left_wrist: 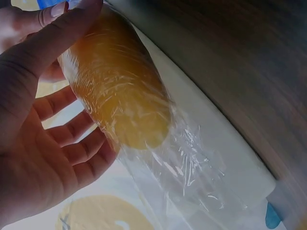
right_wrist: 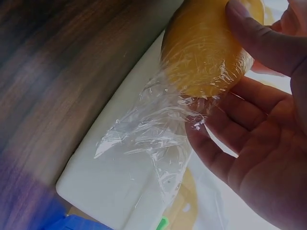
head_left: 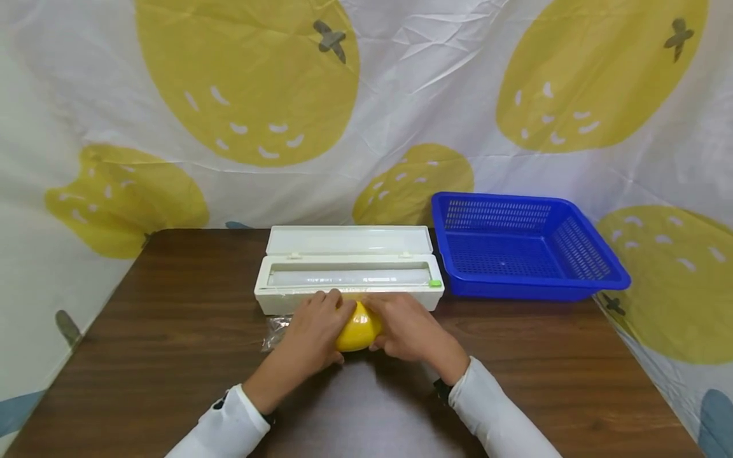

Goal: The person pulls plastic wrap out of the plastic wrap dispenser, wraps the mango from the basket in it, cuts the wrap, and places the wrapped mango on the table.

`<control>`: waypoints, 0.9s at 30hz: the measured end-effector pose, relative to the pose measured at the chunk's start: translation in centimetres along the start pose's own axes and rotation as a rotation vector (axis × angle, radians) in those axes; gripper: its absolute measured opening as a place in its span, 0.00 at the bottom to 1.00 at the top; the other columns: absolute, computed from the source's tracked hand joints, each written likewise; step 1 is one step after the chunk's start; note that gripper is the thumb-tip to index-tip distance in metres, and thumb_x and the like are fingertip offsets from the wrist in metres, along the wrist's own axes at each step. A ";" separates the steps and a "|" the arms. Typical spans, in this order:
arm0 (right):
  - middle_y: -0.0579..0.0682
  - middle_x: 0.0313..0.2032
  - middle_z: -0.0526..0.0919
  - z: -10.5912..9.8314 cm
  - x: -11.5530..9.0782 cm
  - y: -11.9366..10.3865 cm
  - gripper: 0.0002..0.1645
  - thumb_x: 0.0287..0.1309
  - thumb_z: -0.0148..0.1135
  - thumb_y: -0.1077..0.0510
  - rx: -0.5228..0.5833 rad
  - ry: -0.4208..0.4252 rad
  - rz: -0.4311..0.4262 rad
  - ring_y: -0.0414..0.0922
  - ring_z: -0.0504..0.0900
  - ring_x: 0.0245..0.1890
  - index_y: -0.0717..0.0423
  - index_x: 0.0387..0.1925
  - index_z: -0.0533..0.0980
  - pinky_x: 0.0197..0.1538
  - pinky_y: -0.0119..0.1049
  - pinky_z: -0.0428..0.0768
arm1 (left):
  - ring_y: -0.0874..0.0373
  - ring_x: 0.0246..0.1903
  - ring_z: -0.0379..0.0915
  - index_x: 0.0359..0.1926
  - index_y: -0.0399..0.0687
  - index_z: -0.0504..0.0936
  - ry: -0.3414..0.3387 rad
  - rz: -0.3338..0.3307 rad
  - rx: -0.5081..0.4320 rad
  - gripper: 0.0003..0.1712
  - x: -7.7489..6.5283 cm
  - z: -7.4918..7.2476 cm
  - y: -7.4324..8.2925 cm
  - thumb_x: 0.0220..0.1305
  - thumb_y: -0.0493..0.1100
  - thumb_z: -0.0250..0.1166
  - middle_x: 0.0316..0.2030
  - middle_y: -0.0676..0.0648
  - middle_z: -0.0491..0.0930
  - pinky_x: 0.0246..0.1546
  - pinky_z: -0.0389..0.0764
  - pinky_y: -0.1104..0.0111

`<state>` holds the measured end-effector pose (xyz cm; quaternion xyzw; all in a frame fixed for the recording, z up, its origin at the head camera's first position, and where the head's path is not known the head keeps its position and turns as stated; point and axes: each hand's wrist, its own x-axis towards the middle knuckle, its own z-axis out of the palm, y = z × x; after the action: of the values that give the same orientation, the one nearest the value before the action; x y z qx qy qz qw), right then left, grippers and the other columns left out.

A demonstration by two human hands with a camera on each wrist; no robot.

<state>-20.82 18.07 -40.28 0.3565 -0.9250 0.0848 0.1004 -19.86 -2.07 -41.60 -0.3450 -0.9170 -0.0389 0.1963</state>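
A smooth, oblong yellow fruit (head_left: 359, 329), its exact kind unclear, is held between both hands in front of a white cling film dispenser (head_left: 349, 301). Clear cling film (left_wrist: 187, 165) lies tight and wrinkled over its skin, with loose ends trailing past both tips. My left hand (head_left: 317, 327) holds the fruit's left side, thumb on the near face and fingers behind. On the right side, my right hand (head_left: 403, 327) grips it with the thumb on top, while the fingers (right_wrist: 244, 110) curl behind against fruit and film.
The dispenser's lid (head_left: 349, 240) stands raised at the back, showing a film roll (head_left: 349, 277) inside and a green slider (head_left: 435, 284) at its right end. Right of it sits a blue basket (head_left: 532, 286) on the brown wooden table (head_left: 172, 343). A fruit-patterned cloth (head_left: 401, 95) hangs behind.
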 end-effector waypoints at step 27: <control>0.48 0.41 0.87 0.6 -0.2 0.0 0.35 0.43 0.77 0.47 -0.011 0.015 -0.043 0.46 0.81 0.39 0.57 0.53 0.77 0.47 0.47 0.82 | 0.47 0.34 0.74 0.47 0.42 0.81 -0.049 0.009 -0.157 0.43 0.3 0.1 -1.2 0.22 0.47 0.87 0.37 0.40 0.80 0.33 0.84 0.53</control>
<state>-20.74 18.02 -40.91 0.3749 -0.9169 0.0799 0.1110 -20.84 -2.78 -41.53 -0.3643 -0.9142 -0.1015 0.1460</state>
